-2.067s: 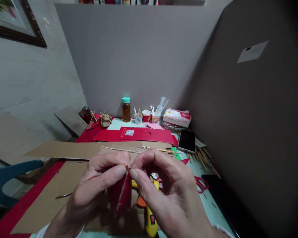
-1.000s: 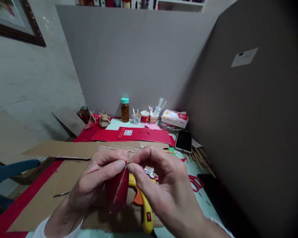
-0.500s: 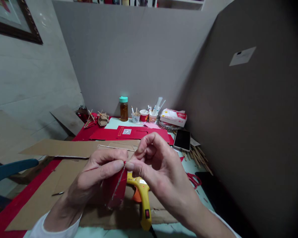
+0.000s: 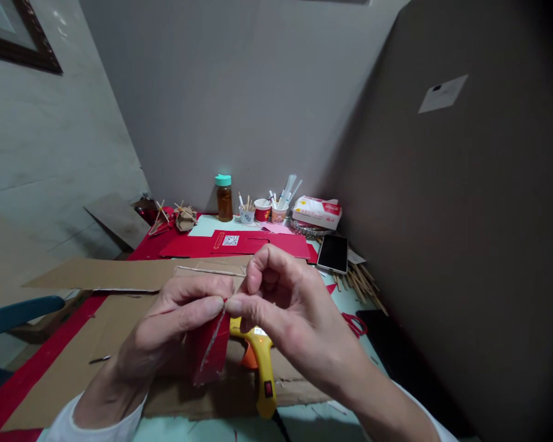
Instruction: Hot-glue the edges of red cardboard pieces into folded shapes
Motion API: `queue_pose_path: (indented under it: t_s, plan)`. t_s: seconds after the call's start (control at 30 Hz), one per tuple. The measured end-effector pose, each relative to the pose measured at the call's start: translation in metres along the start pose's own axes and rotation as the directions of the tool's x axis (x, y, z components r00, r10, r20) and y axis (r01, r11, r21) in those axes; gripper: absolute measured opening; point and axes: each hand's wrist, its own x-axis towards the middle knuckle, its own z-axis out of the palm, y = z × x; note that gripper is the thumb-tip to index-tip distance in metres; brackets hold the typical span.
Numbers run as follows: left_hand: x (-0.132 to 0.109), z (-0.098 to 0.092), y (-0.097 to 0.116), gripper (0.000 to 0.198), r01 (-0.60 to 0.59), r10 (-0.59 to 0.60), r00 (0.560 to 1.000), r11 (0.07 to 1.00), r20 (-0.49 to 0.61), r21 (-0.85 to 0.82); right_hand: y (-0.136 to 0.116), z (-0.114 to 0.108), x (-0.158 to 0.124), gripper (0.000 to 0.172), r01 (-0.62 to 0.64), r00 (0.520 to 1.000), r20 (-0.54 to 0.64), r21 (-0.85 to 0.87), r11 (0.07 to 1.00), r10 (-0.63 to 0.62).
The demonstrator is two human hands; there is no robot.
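A folded piece of red card (image 4: 212,351) hangs below my fingers, with a pale glue-like line running down its face. My left hand (image 4: 175,316) pinches its top between thumb and fingers. At the same top corner, the thumb and forefinger of my right hand (image 4: 290,301) are pressed together on the card's edge; the other fingers curl in. Both thumb tips nearly meet there. Just behind the card lies a yellow glue gun (image 4: 263,368) with an orange trigger, its front end partly hidden by my hands.
Brown cardboard (image 4: 124,319) covers much of the table. Farther back are red card with a QR code (image 4: 188,245), a jar (image 4: 224,199), paper cups (image 4: 262,212), a tissue pack (image 4: 317,213) and a phone (image 4: 332,253). Right of my hand are red scissors (image 4: 356,325) and sticks (image 4: 360,285).
The view has tilted slightly, so everything sits a little farther left and higher. Both hands keep their pinch at the card's top corner, with the fingertips barely shifted.
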Motion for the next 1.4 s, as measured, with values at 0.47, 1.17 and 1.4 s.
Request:
queue_pose_path:
  t_s: [0.47, 1.17, 1.4]
  plan:
    - [-0.0002, -0.0015, -0.0018, 0.021, -0.018, 0.018, 1.000, 0.998, -0.003, 0.053, -0.0017, 0.0001, 0.0010, 0.036, 0.014, 1.000, 0.007, -0.059, 0.998, -0.013]
    - [0.0005, 0.0005, -0.0015, 0.019, -0.008, 0.008, 1.000, 1.000, 0.020, 0.020, 0.0016, -0.0044, 0.0008, 0.025, 0.013, 1.000, 0.026, -0.063, 0.998, -0.011]
    - [-0.0001, -0.0001, -0.0024, 0.020, -0.004, 0.004, 1.000, 1.000, 0.030, 0.015, 0.0003, -0.0020, 0.0009, 0.032, 0.027, 0.999, 0.022, -0.060, 0.998, -0.026]
